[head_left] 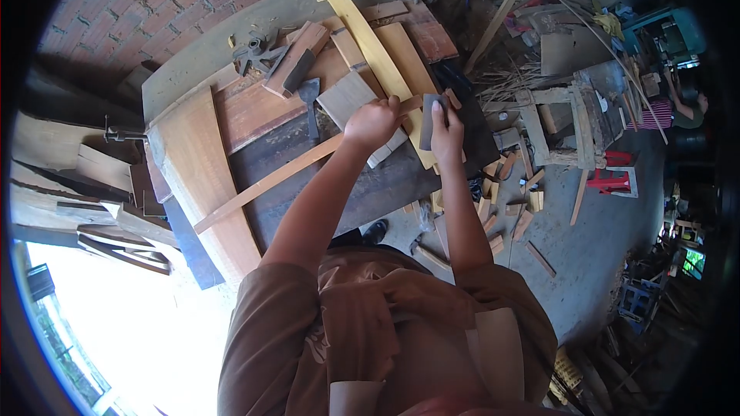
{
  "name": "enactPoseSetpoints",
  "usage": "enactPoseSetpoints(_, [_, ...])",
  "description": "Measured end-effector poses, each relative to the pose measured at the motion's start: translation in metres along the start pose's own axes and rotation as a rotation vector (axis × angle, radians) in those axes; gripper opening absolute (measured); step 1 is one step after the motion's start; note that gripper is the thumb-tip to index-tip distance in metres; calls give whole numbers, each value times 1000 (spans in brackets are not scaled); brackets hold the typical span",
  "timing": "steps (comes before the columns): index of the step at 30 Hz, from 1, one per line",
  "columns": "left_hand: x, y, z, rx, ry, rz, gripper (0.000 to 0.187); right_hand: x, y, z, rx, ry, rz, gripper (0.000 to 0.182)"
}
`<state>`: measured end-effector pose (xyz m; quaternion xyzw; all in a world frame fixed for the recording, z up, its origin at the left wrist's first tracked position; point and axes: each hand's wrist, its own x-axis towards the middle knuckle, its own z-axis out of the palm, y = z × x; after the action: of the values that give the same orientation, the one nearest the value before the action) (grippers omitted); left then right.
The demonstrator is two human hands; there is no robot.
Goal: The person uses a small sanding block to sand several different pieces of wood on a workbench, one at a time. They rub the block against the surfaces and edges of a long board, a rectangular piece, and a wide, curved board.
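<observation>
My left hand [374, 123] is closed around a long, thin wooden strip [285, 175], near its far right end. The strip slants down to the left across the workbench, over a wide plank [202, 177]. Beside it, my right hand [447, 135] grips a grey, flat rectangular piece [428, 125] that looks like sandpaper, held against the strip's end. Under my hands lie a pale grey-brown board [348, 98] and a long yellow board [370, 42]. A dark scraper-like tool [311, 104] rests left of my left hand.
A clamp [123, 135] grips the bench's left edge. Metal tools [256, 54] and wood blocks [297, 62] sit toward the back. Wood offcuts [524, 223] litter the floor at right, near a wooden frame [566, 127] and a red stool [613, 177]. Another person [686, 112] is far right.
</observation>
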<state>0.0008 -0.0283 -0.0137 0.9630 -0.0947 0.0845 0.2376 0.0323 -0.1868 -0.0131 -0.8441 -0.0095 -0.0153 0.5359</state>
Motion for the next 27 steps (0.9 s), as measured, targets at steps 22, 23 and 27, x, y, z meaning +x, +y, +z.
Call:
enactPoseSetpoints(22, [0,0,2,-16,-34,-10,24,-11,5,18,19,160,-110,47])
enactPoseSetpoints(23, [1,-1,4,-9,-24,-12,26,-20,5,19,76,154,-84,45])
enactPoseSetpoints(27, [0,1,3,6,-16,-22,29,14,-7,15,75,183,-80,42])
